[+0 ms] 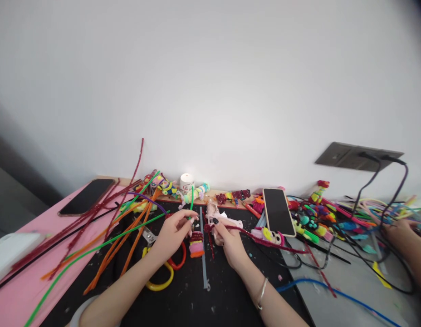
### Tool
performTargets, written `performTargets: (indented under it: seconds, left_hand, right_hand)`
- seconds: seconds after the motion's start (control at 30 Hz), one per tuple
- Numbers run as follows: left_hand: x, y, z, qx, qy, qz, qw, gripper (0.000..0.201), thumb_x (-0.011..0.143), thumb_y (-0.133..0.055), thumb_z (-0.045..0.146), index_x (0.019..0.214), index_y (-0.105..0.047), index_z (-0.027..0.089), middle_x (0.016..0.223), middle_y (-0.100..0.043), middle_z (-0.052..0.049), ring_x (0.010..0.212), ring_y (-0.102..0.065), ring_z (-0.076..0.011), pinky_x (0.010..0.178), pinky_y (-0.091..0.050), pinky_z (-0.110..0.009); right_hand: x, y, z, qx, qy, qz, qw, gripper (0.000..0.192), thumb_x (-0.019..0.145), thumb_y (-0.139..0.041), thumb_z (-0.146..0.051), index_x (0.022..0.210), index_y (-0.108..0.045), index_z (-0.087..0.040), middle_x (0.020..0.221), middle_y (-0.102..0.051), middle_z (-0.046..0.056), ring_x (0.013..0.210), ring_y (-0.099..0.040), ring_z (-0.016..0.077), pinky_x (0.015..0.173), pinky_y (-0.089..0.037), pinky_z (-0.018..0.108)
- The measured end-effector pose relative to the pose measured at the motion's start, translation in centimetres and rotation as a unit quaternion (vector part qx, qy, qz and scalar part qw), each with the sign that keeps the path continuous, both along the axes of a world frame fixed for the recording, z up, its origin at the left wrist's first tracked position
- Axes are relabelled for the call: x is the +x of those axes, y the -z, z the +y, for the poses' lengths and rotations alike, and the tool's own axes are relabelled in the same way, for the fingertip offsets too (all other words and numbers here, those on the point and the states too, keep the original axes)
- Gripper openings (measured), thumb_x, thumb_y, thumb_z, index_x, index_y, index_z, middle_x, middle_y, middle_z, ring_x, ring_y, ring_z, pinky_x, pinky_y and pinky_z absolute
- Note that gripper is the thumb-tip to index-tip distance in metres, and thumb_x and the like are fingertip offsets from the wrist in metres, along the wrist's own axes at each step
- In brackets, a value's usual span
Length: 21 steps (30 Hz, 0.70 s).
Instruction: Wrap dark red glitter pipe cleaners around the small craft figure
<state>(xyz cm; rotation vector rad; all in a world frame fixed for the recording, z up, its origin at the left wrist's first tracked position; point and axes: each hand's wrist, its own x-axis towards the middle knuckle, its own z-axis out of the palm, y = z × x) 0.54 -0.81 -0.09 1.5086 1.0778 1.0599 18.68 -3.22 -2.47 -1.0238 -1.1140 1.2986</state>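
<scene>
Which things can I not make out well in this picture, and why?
In the head view:
- Left hand: its fingers hide whether it grips the green stem.
- Right hand: its thumb covers part of the pale object.
- Scissors: partly hidden behind the left wrist.
- White tub: print too small to read.
- White object: cut off by left edge.
- Co-worker's hand: blurred, cut off by right edge.

The background is a plain, pale grey wall [210, 91], brightest to the left of the socket panel [341, 156]. Two plugs [394, 159] occupy the panel's right portion; dark cables [406, 171] hang below it. The surface beneath the panel has a grey section [326, 311]; farther left of the panel are a black section [183, 309] and a pink section [13, 304].
</scene>
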Motion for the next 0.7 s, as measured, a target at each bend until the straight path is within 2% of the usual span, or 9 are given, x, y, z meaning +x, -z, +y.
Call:
performTargets:
  seconds: [0.2,0.4,0.57,0.7]
  left_hand:
    - [-0.12,0.45,-0.19,-0.032,0.057,-0.039,0.997,0.030,0.090,-0.059,0.040,0.106,-0.066,0.016,0.060,-0.063,0.002,0.054,-0.060,-0.0157,0.059,-0.049,-0.028]
    - [0.09,0.32,-0.44,-0.074,0.126,-0.067,0.987,0.037,0.086,-0.065,0.045,0.106,-0.068,0.014,0.062,-0.066,0.001,0.054,-0.062,-0.0160,0.057,-0.051,-0.028]
    - [0.06,0.21,-0.38,-0.070,0.115,-0.068,0.989,0.031,0.084,-0.068,0.041,0.100,-0.068,0.015,0.065,-0.067,0.000,0.059,-0.064,-0.0167,0.059,-0.053,-0.028]
    - [0.02,0.17,-0.32,-0.072,0.097,-0.064,0.991,0.025,0.080,-0.072,0.036,0.094,-0.068,0.015,0.067,-0.069,-0.001,0.062,-0.066,-0.0170,0.063,-0.055,-0.029]
  right_hand:
    - [-0.01,-0.75,-0.46,-0.008,-0.050,0.014,0.999,0.047,0.078,-0.066,-0.063,0.063,-0.047,-0.023,0.051,-0.028,-0.010,0.046,-0.016,0.0089,0.046,-0.015,0.025]
    - [0.16,-0.92,-0.73,-0.020,-0.107,0.041,0.993,0.036,0.076,-0.071,-0.050,0.064,-0.053,-0.022,0.050,-0.032,-0.010,0.046,-0.017,0.0082,0.047,-0.013,0.025]
    - [0.32,-0.83,-0.76,-0.024,-0.127,0.016,0.992,0.033,0.077,-0.070,-0.046,0.064,-0.054,-0.021,0.051,-0.037,-0.009,0.045,-0.021,0.0079,0.046,-0.014,0.025]
    - [0.27,-0.63,-0.46,-0.030,-0.099,0.027,0.994,0.038,0.076,-0.072,-0.051,0.064,-0.053,-0.021,0.050,-0.034,-0.010,0.045,-0.018,0.0075,0.045,-0.013,0.023]
